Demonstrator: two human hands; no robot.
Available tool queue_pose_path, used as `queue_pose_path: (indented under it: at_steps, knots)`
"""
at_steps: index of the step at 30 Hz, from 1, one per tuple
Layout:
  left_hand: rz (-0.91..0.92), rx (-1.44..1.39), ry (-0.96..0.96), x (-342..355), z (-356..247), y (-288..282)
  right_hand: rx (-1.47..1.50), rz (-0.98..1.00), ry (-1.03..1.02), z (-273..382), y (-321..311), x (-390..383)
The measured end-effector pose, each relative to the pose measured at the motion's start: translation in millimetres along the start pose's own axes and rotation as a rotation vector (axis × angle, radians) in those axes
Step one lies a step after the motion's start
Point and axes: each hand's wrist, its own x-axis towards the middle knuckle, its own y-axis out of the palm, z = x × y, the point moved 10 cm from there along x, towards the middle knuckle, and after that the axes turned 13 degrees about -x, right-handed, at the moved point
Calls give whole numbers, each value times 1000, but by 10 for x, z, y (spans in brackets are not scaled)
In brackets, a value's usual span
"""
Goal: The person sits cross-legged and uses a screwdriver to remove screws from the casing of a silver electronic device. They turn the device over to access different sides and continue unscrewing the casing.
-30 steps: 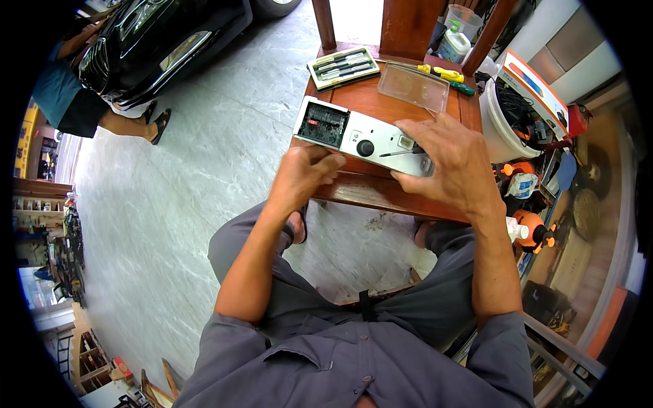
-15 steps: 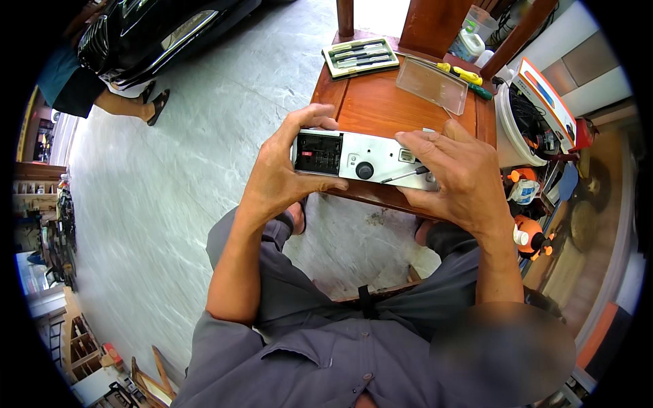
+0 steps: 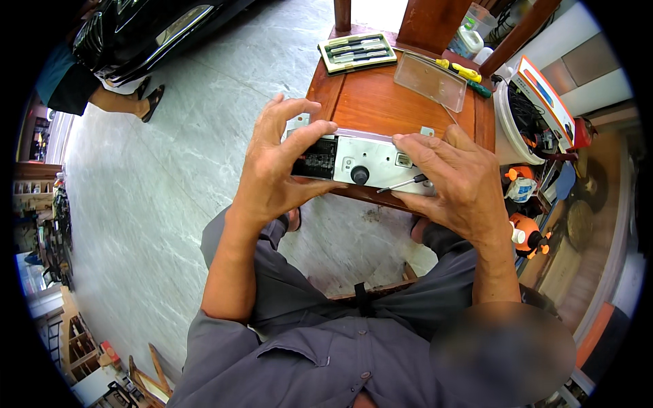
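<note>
A silvery metal box (image 3: 381,156) with a round black knob (image 3: 359,175) is held level between my hands, above the front of a wooden chair seat. My left hand (image 3: 265,163) grips its left end, thumb along the near edge. One of its fingertips rests at the far edge by the black compartment (image 3: 316,158), whose inside is partly covered. Around the right end my right hand (image 3: 459,183) is closed, fingers on the far side and thumb below. A thin small screwdriver (image 3: 405,183) also sits in that hand, its shaft lying across the box's near edge.
On the wooden seat (image 3: 367,102) lie a case of small screwdrivers (image 3: 357,53), a clear plastic lid (image 3: 428,81) and yellow- and green-handled tools (image 3: 466,73). A white bucket of cables (image 3: 527,126) stands at right. Another person's legs (image 3: 119,103) show beside a black vehicle (image 3: 143,41).
My left fingers have shifted onto the far edge near the black compartment, and its inside shows less. Metal tabs now show beyond the box. The right hand keeps its grip.
</note>
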Motion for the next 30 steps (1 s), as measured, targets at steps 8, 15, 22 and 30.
queue_pose_path:
  at_steps: [8, 15, 22, 30]
  knots:
    - [102, 158, 112, 101, -292, 176, 8, 17, 6, 20, -26, 13]
    - [113, 99, 97, 125, -259, 218, 214, -229, 80, -275, -231, -16]
    - [116, 97, 111, 126, -296, 242, 379, -271, 744, -1790, 247, -589]
    - [110, 83, 139, 104, -284, 208, 314, -88, 687, -1919, 684, -459]
